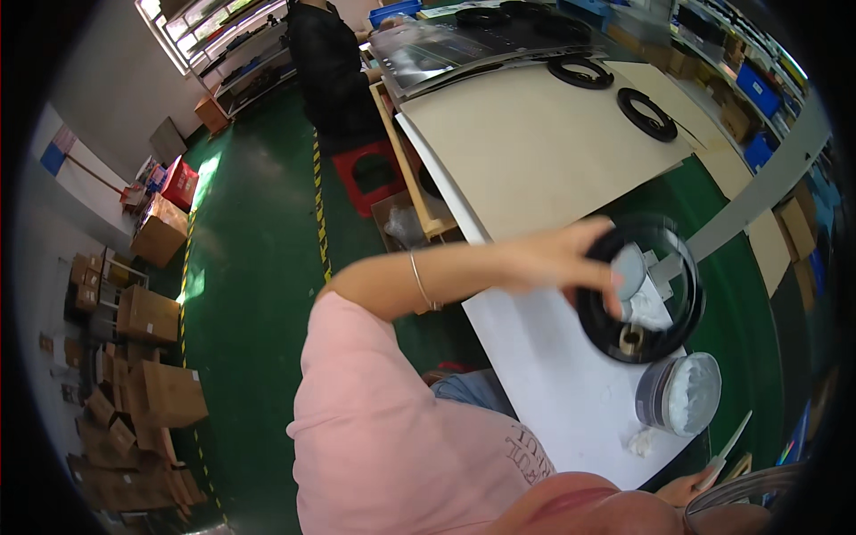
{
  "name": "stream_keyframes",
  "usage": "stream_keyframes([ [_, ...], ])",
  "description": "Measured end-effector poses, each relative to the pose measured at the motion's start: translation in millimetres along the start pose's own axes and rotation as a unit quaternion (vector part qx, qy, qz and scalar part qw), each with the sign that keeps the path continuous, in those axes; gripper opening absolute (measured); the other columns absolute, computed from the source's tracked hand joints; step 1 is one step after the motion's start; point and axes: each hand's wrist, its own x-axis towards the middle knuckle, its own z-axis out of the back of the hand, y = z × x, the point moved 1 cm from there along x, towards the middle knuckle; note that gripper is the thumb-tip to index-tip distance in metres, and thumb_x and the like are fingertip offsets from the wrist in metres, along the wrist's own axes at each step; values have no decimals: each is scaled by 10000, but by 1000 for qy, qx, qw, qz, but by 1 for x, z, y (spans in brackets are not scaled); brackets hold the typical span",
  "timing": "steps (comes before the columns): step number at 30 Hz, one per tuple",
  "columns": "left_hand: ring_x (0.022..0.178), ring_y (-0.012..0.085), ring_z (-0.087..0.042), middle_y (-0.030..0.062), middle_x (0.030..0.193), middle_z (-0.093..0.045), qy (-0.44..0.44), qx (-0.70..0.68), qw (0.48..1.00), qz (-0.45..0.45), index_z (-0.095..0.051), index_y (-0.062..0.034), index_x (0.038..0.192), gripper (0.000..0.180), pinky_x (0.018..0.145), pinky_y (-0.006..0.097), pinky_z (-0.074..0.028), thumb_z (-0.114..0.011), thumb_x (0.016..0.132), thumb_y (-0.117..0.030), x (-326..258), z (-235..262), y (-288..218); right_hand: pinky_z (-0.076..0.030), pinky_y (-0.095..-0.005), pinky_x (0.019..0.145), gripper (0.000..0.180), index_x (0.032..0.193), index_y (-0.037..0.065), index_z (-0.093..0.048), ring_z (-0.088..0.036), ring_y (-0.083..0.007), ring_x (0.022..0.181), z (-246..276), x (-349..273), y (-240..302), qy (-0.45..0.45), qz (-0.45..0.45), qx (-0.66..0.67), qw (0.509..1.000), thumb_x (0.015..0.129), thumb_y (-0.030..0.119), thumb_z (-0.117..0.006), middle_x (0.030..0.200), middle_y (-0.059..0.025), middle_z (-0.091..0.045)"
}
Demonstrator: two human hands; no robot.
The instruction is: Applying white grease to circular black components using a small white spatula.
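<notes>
Pink sleeve [357,419] nearest, your left hand [578,264] reaches toward three o'clock, blurred but seemingly gripping the black ring [596,328] by its nine-o'clock rim, over the bench [566,392]. Your right hand [683,492], clasping a pale blade [734,443], lies farther, near six o'clock from the ring.

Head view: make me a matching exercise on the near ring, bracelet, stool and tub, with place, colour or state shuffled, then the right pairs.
1. Near ring
2. Bracelet
3. Stool
4. Tub

A. Red
B. In the left hand
C. Holding white material
D. Around the left forearm

Pairs: 1-B, 2-D, 3-A, 4-C
</notes>
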Motion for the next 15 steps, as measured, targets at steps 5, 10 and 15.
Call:
stream_keyframes([
  [5,786,177,-599,110,852,-606,86,-199,973,77,-289,-82,1197,458,629,290,-508,-525,816,-180,-6,-29,54,-488,-308,694,366,1049,-80,-517,-582,-253,820,-12,21,32,-109,-18,486,867,820,203,-555,941,-197,-582],
  [10,874,189,-577,163,991,-566,86,-255,960,77,-336,-82,1010,278,686,284,-500,-525,826,-170,-10,-35,60,-468,-309,659,350,980,-77,-537,-574,-241,770,20,52,25,-172,-98,60,978,787,207,-603,889,-185,-587],
  [15,938,184,-553,172,1035,-548,79,-270,958,59,-328,-93,963,209,715,289,-485,-492,840,-131,-14,-42,64,-473,-315,680,345,958,-83,-537,-576,-246,782,57,107,117,-124,37,107,986,788,211,-600,870,-191,-587],
])
